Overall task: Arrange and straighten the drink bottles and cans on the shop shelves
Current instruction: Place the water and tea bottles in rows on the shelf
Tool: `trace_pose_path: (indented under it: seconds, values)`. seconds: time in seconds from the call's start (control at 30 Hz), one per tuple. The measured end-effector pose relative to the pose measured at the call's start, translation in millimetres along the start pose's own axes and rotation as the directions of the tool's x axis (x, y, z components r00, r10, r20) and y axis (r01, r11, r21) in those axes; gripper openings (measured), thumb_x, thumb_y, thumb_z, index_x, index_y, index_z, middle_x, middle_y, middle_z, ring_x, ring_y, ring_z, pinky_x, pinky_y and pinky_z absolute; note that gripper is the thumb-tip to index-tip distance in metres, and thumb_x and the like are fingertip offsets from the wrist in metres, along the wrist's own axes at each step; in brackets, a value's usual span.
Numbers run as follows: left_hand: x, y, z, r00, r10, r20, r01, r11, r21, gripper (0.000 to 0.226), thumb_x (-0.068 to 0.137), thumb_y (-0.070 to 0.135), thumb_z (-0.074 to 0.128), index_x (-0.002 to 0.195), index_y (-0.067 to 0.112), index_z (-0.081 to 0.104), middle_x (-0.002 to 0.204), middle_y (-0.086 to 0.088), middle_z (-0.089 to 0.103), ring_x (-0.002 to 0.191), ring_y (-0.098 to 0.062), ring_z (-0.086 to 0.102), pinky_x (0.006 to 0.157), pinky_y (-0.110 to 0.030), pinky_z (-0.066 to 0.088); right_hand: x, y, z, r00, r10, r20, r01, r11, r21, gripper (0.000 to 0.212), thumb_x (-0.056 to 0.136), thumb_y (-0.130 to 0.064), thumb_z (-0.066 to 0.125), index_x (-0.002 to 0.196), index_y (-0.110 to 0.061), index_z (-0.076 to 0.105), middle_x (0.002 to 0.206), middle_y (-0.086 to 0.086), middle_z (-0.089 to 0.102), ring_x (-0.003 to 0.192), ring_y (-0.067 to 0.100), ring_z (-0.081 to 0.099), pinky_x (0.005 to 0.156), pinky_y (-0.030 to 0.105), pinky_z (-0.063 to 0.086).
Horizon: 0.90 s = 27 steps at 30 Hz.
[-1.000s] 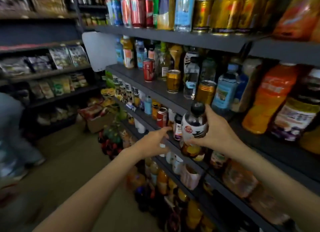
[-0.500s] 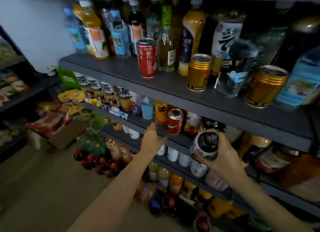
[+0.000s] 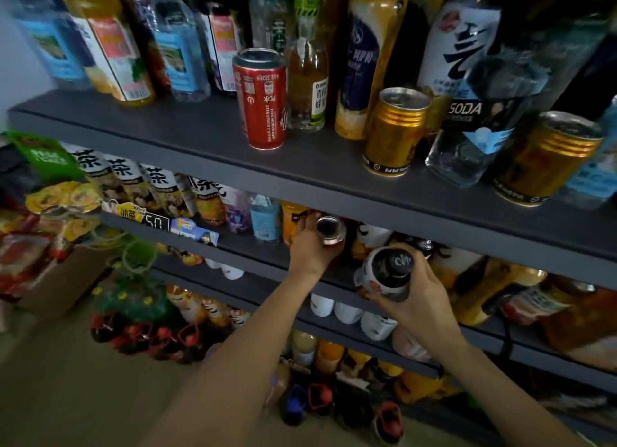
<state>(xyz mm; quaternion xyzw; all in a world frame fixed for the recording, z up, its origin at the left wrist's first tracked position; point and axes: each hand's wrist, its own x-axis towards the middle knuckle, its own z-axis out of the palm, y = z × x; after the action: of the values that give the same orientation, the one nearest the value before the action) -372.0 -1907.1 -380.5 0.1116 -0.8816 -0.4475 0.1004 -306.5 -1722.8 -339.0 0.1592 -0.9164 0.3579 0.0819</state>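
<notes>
- While the person leans toward the drink shelves, the right hand (image 3: 422, 294) is curled round a small bottle (image 3: 384, 274). This bottle has a black cap and a white label with red and dark marks on it. It is held just in front of the middle shelf (image 3: 253, 258), tipped a little toward the person.
- Just left of that bottle, the left hand (image 3: 309, 248) has its fingers wrapped round a small red can (image 3: 330, 231). Only the can's shiny round top and a bit of red show. It is on the middle shelf, with an orange bottle (image 3: 293, 221) right beside the fingers.
- Above both hands is the upper shelf (image 3: 200, 146). A tall red can (image 3: 262, 99) stands there, up from the left hand.
- Up from the right hand stands a gold can (image 3: 394, 132), and a second gold can (image 3: 544, 159) is farther to the right. Between them leans a clear soda bottle (image 3: 477, 126).
- Far to the left of the left hand, a row of tea bottles (image 3: 140, 182) with big black signs stands on the middle shelf.
</notes>
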Motion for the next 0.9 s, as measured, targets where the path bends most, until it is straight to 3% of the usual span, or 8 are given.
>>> trace_pose_path:
  seconds: [0.1,0.23,0.33,0.47,0.57,0.73,0.9]
  values:
    - [-15,-19,-28,0.999,0.037,-0.008,-0.037,0.998,-0.060,0.061,0.065,0.026,0.082,0.119,0.015,0.054,0.118,-0.004,0.059,0.109,-0.021,0.056,0.082,-0.020,0.038,6,-8,13,0.997,0.048,-0.058,-0.049,0.999,-0.011,0.070,0.069,-0.024,0.082,0.126,-0.009,0.044,0.120,0.007,0.056,0.109,0.024,0.058,0.083,0.025,0.046]
    - [-25,-50,-82,0.996,0.093,0.005,-0.092,0.992,-0.082,0.063,0.061,0.018,0.085,0.116,0.014,0.055,0.112,-0.001,0.058,0.102,-0.012,0.053,0.083,-0.014,0.034,13,-24,48,0.983,0.144,-0.109,-0.139,0.989,0.052,0.072,0.070,-0.026,0.081,0.129,-0.015,0.040,0.124,0.004,0.053,0.114,0.023,0.054,0.086,0.041,0.051]
    - [-19,-69,-122,0.989,0.136,0.052,-0.134,0.990,-0.041,0.064,0.062,0.022,0.085,0.118,0.015,0.055,0.112,0.001,0.057,0.104,-0.012,0.052,0.086,-0.016,0.035,25,-44,81,0.958,0.209,-0.197,-0.186,0.974,0.132,0.073,0.071,-0.026,0.080,0.130,-0.011,0.039,0.128,0.007,0.052,0.118,0.025,0.051,0.091,0.045,0.049]
    - [-11,-84,-160,0.983,0.162,0.086,-0.156,0.985,-0.073,0.062,0.062,0.021,0.085,0.116,0.017,0.055,0.113,0.002,0.056,0.104,-0.011,0.052,0.088,-0.021,0.039,56,-64,115,0.888,0.291,-0.356,-0.238,0.953,0.185,0.075,0.077,-0.027,0.075,0.136,-0.006,0.033,0.136,0.012,0.045,0.127,0.027,0.042,0.101,0.040,0.041]
    - [-10,-93,-177,0.980,0.182,0.087,-0.174,0.981,-0.089,0.063,0.062,0.021,0.085,0.117,0.018,0.055,0.110,0.006,0.054,0.104,-0.010,0.052,0.089,-0.024,0.042,79,-62,128,0.795,0.433,-0.424,-0.358,0.900,0.249,0.078,0.074,-0.022,0.077,0.135,-0.003,0.033,0.135,0.017,0.045,0.127,0.032,0.040,0.105,0.040,0.036]
    - [-9,-104,-193,0.961,0.222,0.167,-0.208,0.974,-0.095,0.067,0.064,0.023,0.084,0.122,0.018,0.051,0.116,0.004,0.052,0.105,-0.008,0.050,0.092,-0.023,0.041,72,-47,159,0.682,0.630,-0.372,-0.577,0.775,0.256,0.055,0.073,-0.025,0.077,0.110,-0.001,0.045,0.115,0.019,0.055,0.109,0.039,0.049,0.085,0.049,0.046]
    - [-5,-109,-196,0.950,0.247,0.192,-0.232,0.968,-0.099,0.066,0.064,0.022,0.084,0.121,0.021,0.052,0.113,0.009,0.050,0.102,-0.003,0.048,0.088,-0.017,0.038,100,-43,164,0.667,0.661,-0.344,-0.594,0.750,0.289,0.046,0.075,-0.021,0.075,0.106,-0.001,0.048,0.114,0.019,0.056,0.108,0.035,0.052,0.084,0.045,0.048]
